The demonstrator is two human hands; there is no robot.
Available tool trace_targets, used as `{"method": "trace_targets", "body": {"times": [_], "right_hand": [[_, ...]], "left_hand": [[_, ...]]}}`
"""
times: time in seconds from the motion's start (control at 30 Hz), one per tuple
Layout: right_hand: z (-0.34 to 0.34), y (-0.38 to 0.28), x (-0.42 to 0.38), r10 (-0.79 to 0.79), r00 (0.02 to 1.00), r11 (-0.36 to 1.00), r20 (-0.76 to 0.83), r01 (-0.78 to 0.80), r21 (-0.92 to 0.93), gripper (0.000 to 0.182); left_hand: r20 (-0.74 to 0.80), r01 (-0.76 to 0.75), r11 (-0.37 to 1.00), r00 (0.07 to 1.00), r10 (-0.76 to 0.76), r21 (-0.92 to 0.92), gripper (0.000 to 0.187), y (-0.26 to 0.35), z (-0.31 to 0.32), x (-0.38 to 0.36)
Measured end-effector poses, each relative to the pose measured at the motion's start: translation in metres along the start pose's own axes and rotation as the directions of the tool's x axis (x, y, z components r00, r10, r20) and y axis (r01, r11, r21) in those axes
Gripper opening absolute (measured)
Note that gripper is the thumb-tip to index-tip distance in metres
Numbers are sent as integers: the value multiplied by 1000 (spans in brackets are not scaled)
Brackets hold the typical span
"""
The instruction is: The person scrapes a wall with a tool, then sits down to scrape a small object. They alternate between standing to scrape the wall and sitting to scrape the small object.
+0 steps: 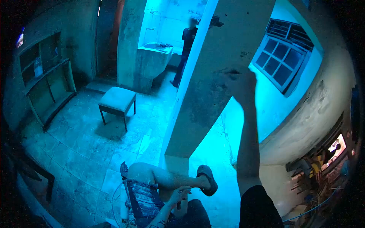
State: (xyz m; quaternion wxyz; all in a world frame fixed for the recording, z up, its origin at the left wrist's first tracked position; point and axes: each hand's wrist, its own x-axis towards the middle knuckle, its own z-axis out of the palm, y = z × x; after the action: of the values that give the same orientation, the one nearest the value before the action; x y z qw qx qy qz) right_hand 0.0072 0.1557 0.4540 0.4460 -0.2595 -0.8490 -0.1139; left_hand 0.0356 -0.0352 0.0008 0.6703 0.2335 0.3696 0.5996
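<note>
My right hand (242,84) is raised in front of the grey pillar (213,76), its arm stretched up from a black sleeve (258,205). The fingers look bent together and point left; shadow hides anything between them. Low in the view, my left hand (180,194) rests near my lap, beside my bent leg (163,177). Its fingers are curled around a small dark shape that I cannot make out. Below the knee are torn jeans (144,197), and a dark sandal (207,180) is on the foot.
A padded stool (117,99) stands on the tiled floor. Shelving with a bottle (38,67) is at the left wall. Another person (187,47) stands by a sink counter (157,48). A barred window (279,57) and piled clutter (317,167) are on the right.
</note>
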Motion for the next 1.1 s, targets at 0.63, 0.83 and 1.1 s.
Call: {"method": "trace_targets", "body": {"times": [0.63,0.83,1.1], "right_hand": [[-24,8,-1,174,984,964,-46,-160,211,18],[-22,-11,-8,134,991,981,-3,-132,141,17],[-10,-1,-2,201,977,964,66,-209,163,21]], "left_hand": [[-139,168,965,980,-141,203,40,2,6,4],[-152,142,984,980,-125,105,40,24,15,-8],[-143,146,980,982,-126,136,37,14,11,-3]]}}
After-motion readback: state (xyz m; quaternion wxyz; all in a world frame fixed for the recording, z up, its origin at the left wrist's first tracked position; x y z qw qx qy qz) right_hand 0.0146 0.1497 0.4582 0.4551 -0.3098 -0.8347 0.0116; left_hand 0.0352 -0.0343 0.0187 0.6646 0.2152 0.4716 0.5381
